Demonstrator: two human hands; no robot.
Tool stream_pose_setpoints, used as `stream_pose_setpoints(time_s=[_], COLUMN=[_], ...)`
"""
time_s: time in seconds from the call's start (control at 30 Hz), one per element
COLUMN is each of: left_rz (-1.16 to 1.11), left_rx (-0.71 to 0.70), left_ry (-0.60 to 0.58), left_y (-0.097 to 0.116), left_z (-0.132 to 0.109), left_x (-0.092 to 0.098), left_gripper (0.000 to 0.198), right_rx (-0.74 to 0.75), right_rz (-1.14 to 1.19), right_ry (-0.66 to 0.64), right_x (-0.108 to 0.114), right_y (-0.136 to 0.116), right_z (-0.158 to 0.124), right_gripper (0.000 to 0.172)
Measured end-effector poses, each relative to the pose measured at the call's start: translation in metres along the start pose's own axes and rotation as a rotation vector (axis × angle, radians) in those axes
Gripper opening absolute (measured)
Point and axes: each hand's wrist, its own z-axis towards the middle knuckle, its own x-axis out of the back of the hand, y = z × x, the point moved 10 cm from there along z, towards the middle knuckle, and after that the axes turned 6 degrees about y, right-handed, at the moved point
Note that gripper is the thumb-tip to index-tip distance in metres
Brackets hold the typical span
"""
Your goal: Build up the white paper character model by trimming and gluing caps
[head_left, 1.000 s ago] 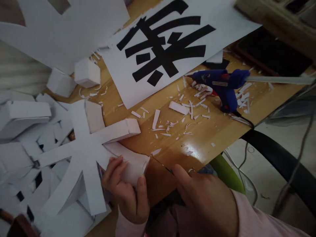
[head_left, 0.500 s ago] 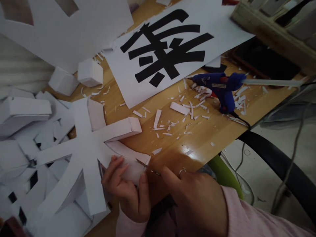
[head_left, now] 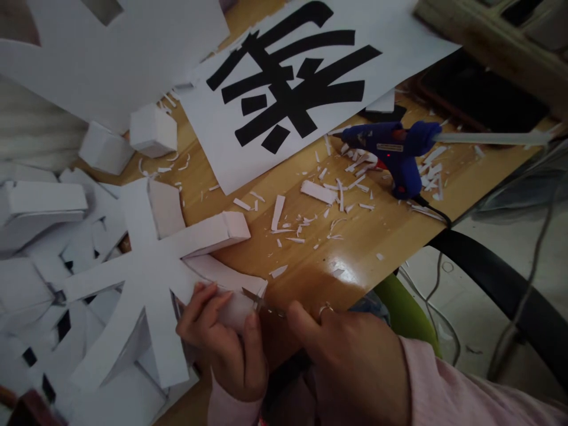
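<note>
A white three-dimensional foam-board character [head_left: 153, 260] with several arms lies at the lower left. My left hand [head_left: 226, 337] is closed around the end of its lower right arm, fingers on the upper face and thumb at the tip. My right hand [head_left: 350, 355], wearing a ring, grips a craft knife [head_left: 270, 307]. The handle is mostly hidden in the fist. The thin blade points left and lies at the tip of that arm, close to my left thumb; whether it cuts in, I cannot tell.
A blue hot glue gun [head_left: 394, 148] lies at the right with its cord over the table edge. White scraps [head_left: 319, 192] litter the wooden table [head_left: 310, 278]. Behind lies a sheet with a printed black character [head_left: 199, 130]. Two white blocks [head_left: 153, 130] sit at left.
The knife blade has shifted slightly, and more of its length shows above the arm's tip. Both hands keep their grips. The whole view has moved a little.
</note>
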Motion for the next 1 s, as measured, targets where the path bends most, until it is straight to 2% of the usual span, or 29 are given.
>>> stream_pose_setpoints(time_s=[0.17,0.27,0.37,0.57,0.7,0.8,0.9,1.0], left_rz=[0.013,0.001,-0.008,-0.008,0.000,0.002,-0.023,-0.024], left_rx=[-0.033,-0.053,-0.050,-0.033,-0.038,-0.025,-0.017,-0.015], left_ry=[-0.031,-0.004,-0.005,-0.023,-0.020,-0.012,0.009,0.029], left_y=[0.003,0.003,0.002,0.001,0.003,0.001,0.000,-0.001], left_z=[0.000,0.001,0.001,0.001,0.002,0.001,0.000,0.000], left_x=[-0.003,-0.001,-0.002,-0.002,-0.002,-0.001,-0.001,0.000], left_gripper=[0.046,0.046,0.045,0.045,0.040,0.039,0.040,0.040], right_rx=[0.014,-0.006,-0.025,0.030,-0.015,0.029,-0.058,-0.163], right_rz=[-0.012,-0.028,-0.035,0.007,-0.017,0.010,-0.024,-0.052], right_ry=[-0.036,-0.061,-0.056,-0.023,-0.123,-0.239,-0.317,-0.336], right_x=[-0.006,-0.011,-0.012,-0.006,-0.019,-0.033,-0.042,-0.042], right_y=[-0.006,-0.007,-0.002,-0.001,0.000,-0.002,0.011,0.023], right_z=[0.009,0.015,0.011,0.001,0.018,0.025,0.017,0.004], right_gripper=[0.018,0.016,0.015,0.017,0.014,0.014,0.016,0.010])
